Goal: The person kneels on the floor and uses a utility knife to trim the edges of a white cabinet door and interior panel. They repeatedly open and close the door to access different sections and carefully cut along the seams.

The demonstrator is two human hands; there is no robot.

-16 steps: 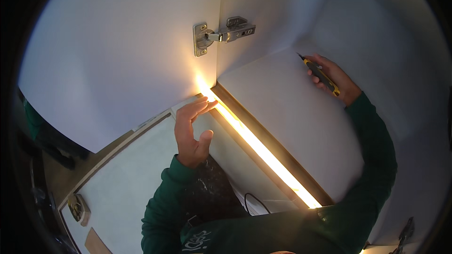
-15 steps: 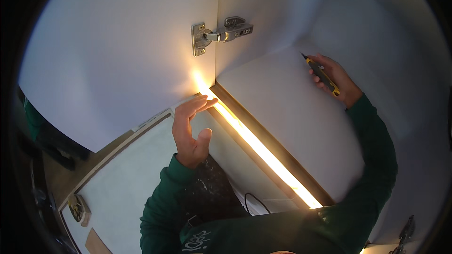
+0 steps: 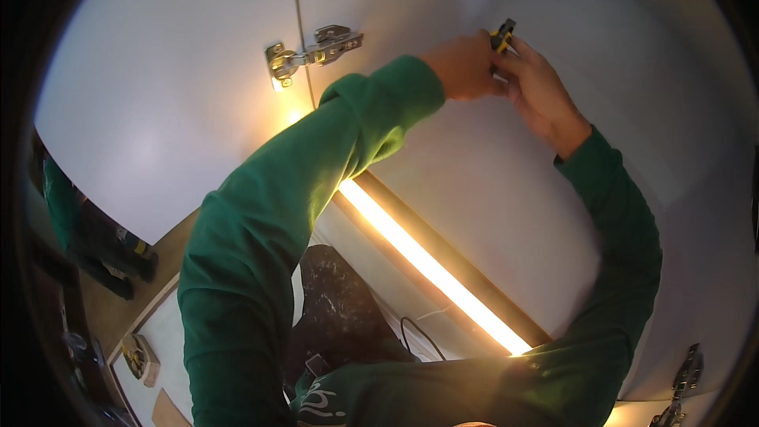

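Yellow-black knife (image 3: 500,38) between both partly curled hands (image 3: 535,88)

The door panel (image 3: 158,111) looked smooth, with a soft satin sheen, and the hinge (image 3: 324,51) was bright, glossy metal. The yellow-and-dark tool (image 3: 501,38) appeared to be plastic. Matt green cloth made up the sleeves (image 3: 261,213), creased in thick folds; the dark trousers (image 3: 340,292) were cloth too (dull, and flecked with pale specks). The light strip (image 3: 435,267) had a smooth, glowing face. The pale counter (image 3: 171,340) was smooth, while the brown piece (image 3: 168,411) could have been wood or card.
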